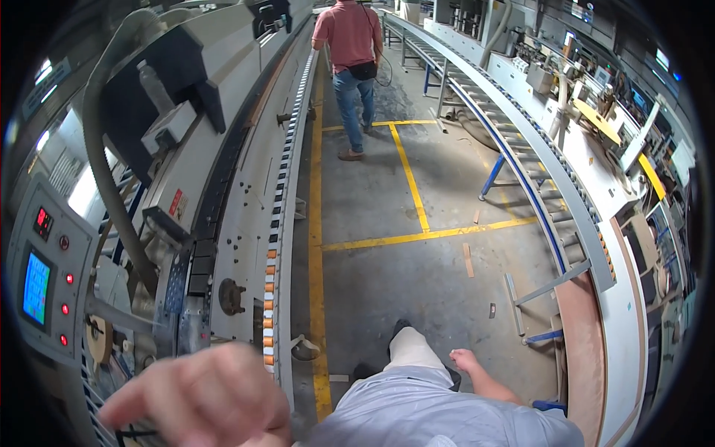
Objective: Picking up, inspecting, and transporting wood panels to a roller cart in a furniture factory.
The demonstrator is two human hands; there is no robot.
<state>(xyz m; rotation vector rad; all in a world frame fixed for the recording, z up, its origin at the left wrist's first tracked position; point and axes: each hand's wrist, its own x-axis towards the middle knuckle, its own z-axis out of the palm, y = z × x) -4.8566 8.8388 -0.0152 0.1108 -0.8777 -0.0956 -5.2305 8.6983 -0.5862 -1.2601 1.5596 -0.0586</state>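
Note:
My left hand [205, 398] is raised large in the lower left, blurred by motion. One finger stretches out to the left while the others look loosely bent, and I see nothing held in it. It appears in front of the near end of a long white machine, closest to the control panel [53, 279] with its blue screen and red lit buttons. My right hand [463, 360] hangs at my right side above the floor, fingers curled in with nothing showing in them. Along the machine runs a strip of rollers [269, 305], orange nearby and dark farther off.
A person [356, 71] in a red shirt and jeans stands ahead with their back to me. On the right curves a roller conveyor [514, 134] on blue legs, with brown panels [582, 350] at its near end. Yellow lines [410, 179] mark the grey floor, where small scraps [468, 261] lie.

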